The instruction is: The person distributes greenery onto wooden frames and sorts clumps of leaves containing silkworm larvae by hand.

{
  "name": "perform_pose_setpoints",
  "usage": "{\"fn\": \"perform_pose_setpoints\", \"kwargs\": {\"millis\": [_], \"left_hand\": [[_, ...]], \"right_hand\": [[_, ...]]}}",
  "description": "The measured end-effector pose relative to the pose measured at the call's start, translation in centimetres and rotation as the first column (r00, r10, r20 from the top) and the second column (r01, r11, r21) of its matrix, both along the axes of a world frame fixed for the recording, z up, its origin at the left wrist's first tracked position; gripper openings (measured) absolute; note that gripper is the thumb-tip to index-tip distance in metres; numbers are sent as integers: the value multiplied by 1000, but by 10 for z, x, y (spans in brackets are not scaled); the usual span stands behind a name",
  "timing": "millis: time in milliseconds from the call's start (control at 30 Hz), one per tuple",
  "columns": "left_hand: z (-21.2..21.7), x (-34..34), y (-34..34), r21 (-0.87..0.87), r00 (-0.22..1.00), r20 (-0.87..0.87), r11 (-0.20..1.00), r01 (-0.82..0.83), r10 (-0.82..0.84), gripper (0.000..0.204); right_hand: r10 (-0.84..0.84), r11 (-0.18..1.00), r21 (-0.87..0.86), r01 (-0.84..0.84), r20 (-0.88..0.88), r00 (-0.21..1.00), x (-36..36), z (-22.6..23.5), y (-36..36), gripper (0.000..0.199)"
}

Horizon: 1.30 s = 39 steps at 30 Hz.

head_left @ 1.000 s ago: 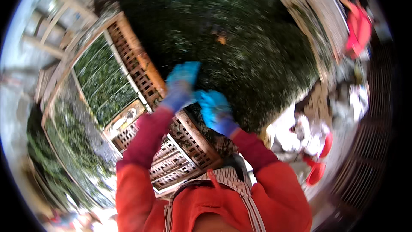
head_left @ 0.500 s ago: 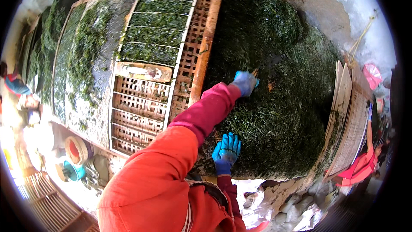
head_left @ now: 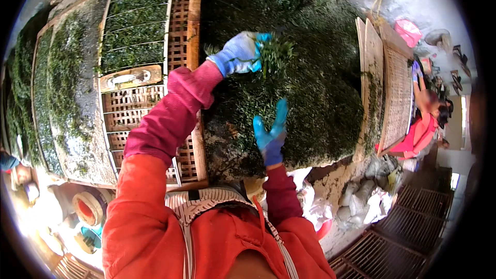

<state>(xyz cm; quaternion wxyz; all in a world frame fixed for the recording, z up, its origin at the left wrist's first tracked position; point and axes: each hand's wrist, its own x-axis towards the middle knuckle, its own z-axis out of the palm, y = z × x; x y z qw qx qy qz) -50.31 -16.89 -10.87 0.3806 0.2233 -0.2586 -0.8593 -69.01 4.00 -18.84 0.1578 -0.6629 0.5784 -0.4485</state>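
Two blue-gloved hands: my left hand (head_left: 238, 54) is gripping a clump of green leaves (head_left: 275, 54) above the big leaf pile (head_left: 320, 98), while my right hand (head_left: 271, 134) is hovering spread open over the pile.

left hand (head_left: 238, 54): I'm wearing a blue glove | right hand (head_left: 271, 137): blue glove | sleeves: maroon cuffs, orange-red jacket | chest: striped straps
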Motion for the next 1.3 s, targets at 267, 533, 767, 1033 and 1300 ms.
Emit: {"fn": "perform_pose_setpoints", "kwargs": {"millis": [267,533,767,1033,1300], "left_hand": [[53,1,-4,-354,958,-281,922,-159,57,29],[-45,22,24,-263,-78,933,812,521,353,114],[-86,-56,35,-36,-204,951,740,672,231,105],[-60,-24,35,-286,663,733,953,98,152,56],[60,-22,7,-442,120,873,661,607,473,37]], "right_hand": [[82,934,204,-294,678,731,-33,33,-129,57],[149,715,411,-566,701,697,-20,143,-165,40],[646,686,-257,-681,646,407,-54,268,-205,39],[52,950,86,-300,904,423,-109,98,-97,40],[66,977,40,-211,881,469,-71,51,-80,48]]}}
